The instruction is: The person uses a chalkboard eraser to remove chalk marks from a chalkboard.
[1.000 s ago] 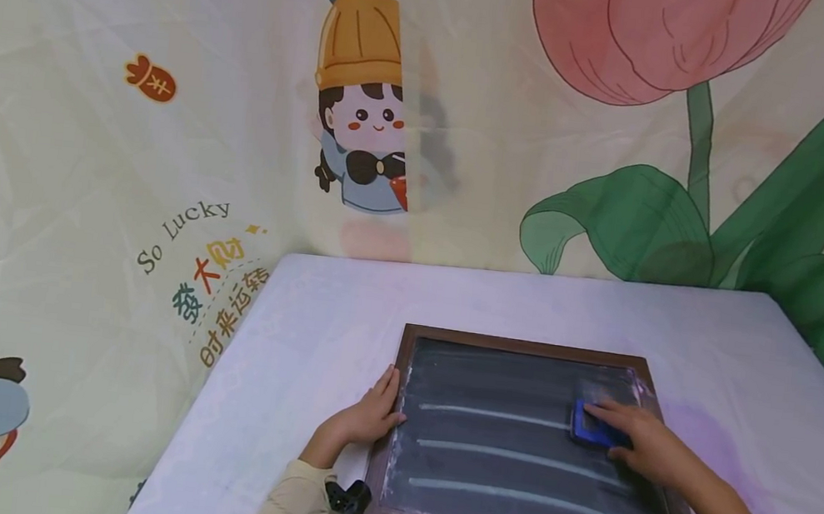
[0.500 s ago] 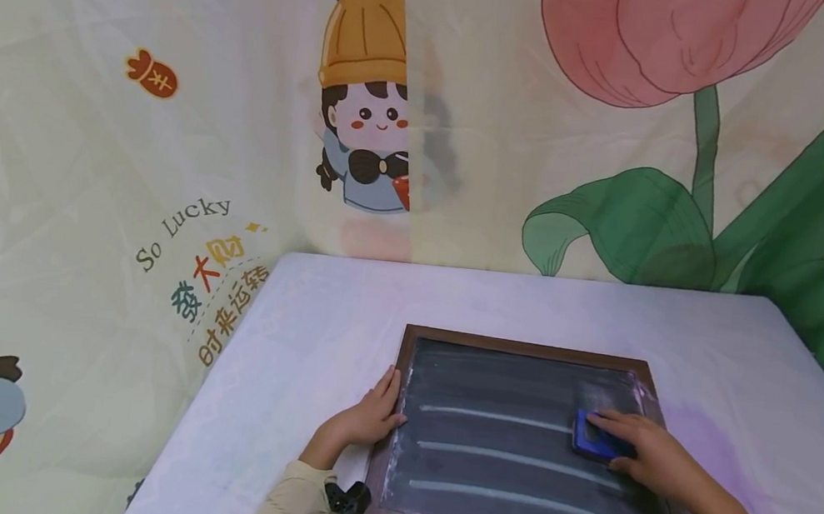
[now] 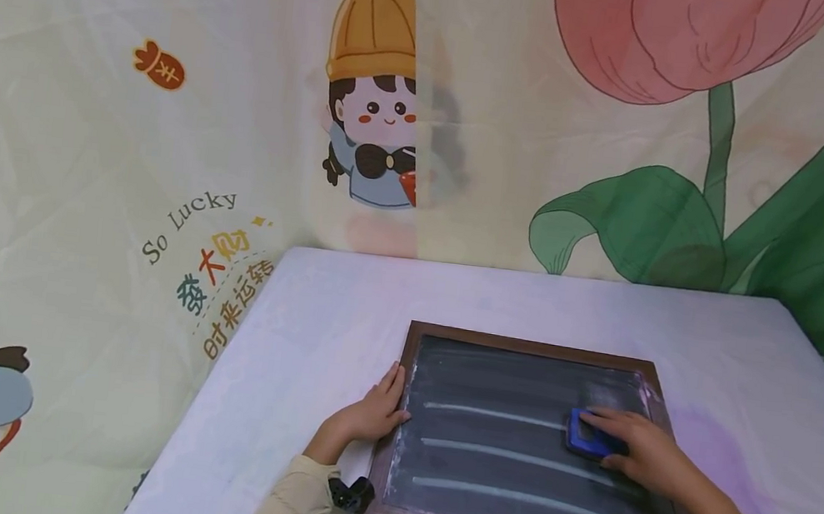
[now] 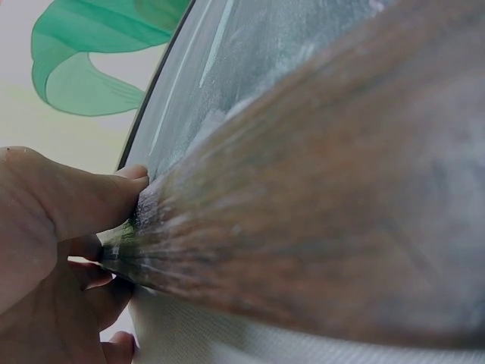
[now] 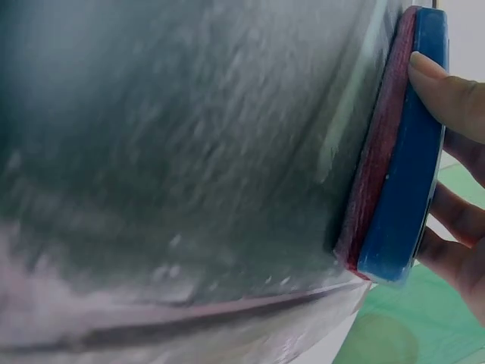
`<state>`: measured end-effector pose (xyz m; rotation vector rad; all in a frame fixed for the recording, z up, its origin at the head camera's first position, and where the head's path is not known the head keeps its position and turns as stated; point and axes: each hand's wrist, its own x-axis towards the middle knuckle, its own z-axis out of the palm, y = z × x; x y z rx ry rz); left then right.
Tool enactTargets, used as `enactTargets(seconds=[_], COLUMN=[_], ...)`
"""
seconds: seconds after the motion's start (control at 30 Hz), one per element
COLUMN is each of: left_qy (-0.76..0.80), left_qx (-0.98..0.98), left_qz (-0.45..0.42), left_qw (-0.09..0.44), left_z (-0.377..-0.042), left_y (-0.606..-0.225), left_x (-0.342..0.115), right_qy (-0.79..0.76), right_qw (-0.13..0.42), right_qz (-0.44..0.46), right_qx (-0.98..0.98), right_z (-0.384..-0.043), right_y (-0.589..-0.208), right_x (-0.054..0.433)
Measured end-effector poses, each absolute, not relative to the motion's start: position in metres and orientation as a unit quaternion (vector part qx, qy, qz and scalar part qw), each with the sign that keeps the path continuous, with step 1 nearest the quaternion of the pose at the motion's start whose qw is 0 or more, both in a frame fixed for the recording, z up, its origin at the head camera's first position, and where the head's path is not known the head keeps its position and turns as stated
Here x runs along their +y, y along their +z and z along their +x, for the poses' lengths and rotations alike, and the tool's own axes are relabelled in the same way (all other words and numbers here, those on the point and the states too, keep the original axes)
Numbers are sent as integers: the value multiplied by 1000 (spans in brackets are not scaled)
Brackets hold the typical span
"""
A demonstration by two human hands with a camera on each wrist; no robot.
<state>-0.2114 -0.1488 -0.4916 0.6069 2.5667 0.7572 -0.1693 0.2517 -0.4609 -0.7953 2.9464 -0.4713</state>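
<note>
A small chalkboard (image 3: 505,380) in a brown wooden frame lies on the table, with several pale chalk lines across it. My left hand (image 3: 371,410) holds the left side of the frame; in the left wrist view the thumb (image 4: 98,199) lies on the frame's face and the fingers are at its outer edge. With my right hand (image 3: 651,456) I grip a blue chalkboard eraser (image 3: 584,434) on the right part of the board. Its reddish felt (image 5: 379,152) faces the board in the right wrist view. The eraser covers the right end of the uppermost chalk line.
A white cloth (image 3: 331,307) covers the table, with a purple stain (image 3: 718,457) right of the board. Behind the table hangs a printed curtain (image 3: 500,132) with a tulip and cartoon figures. Black wrist cameras (image 3: 351,493) sit on both wrists.
The eraser in my right hand has slid a little down the board, then slightly left. My left hand keeps its place on the frame. The head view has shifted a little.
</note>
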Motion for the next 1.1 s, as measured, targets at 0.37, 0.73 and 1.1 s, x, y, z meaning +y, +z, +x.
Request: enactTargets(seconds=[0.37,0.73,1.1], left_qy=[271,270,269], left_qx=[918,917,917], left_qz=[213,216,218], left_qw=[197,199,199], left_z=[-211,-213,-214], left_y=[-491,-491,-492], left_x=[-149,-150,-150], right_qy=[-156,-154,-146], right_qw=[46,61,55], right_qz=[-256,-253,-266], right_qx=[953,953,951], right_z=[-174,-177,-181], right_y=[-461,-458,-459], right_x=[237,228,216])
